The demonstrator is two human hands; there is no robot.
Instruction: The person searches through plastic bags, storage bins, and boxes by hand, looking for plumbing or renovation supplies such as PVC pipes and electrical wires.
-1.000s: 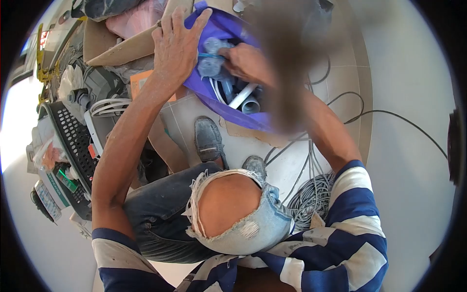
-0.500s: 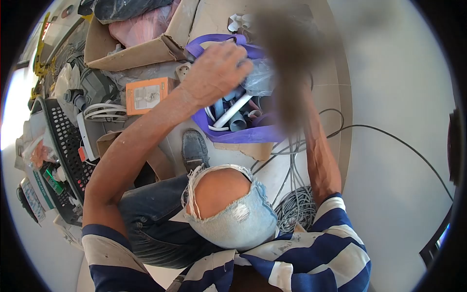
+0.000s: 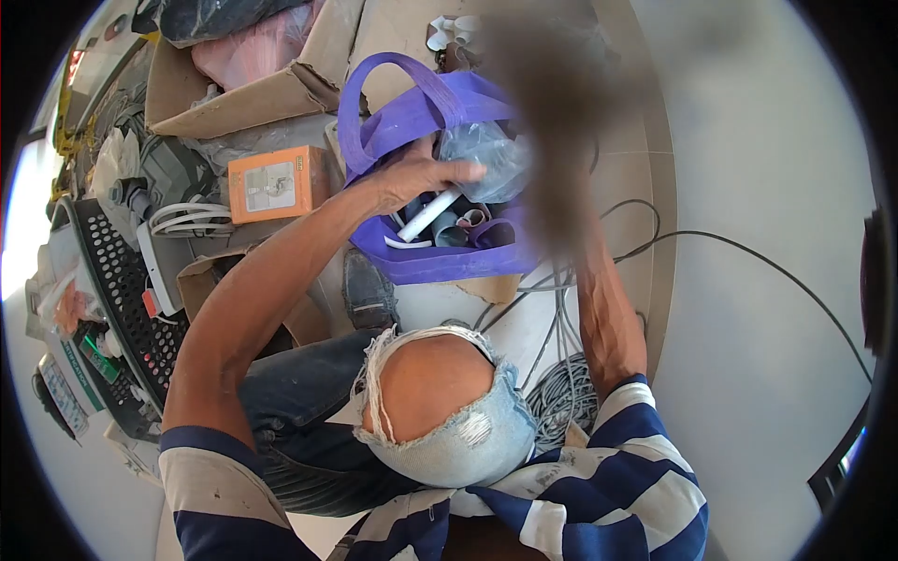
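Note:
My left hand (image 3: 418, 178) reaches into the purple fabric bag (image 3: 440, 268). Its thumb is stretched out against a clear plastic bag (image 3: 486, 159), while the other fingers are mostly hidden inside; the hand looks open. Just below it in the purple bag lie a white tube (image 3: 428, 216), a grey pipe piece (image 3: 450, 231) and other pipe pieces. A purple handle loop (image 3: 348, 117) stands up beyond my wrist. My right forearm (image 3: 606, 299) extends toward the bag's right side, but a dark blur across the view hides my right hand, so its fingers cannot be seen.
An orange box (image 3: 276, 187) and an open cardboard box (image 3: 238, 112) with plastic-wrapped items are at left. A black perforated crate (image 3: 122, 280) stands further left. Coiled grey cable (image 3: 564, 397) lies by my right arm, and a black cable (image 3: 748, 257) runs right.
My left hand has moved down from above the purple bag into it. The bag's handle now stands upright, and its rim looks more raised. My right forearm has barely moved.

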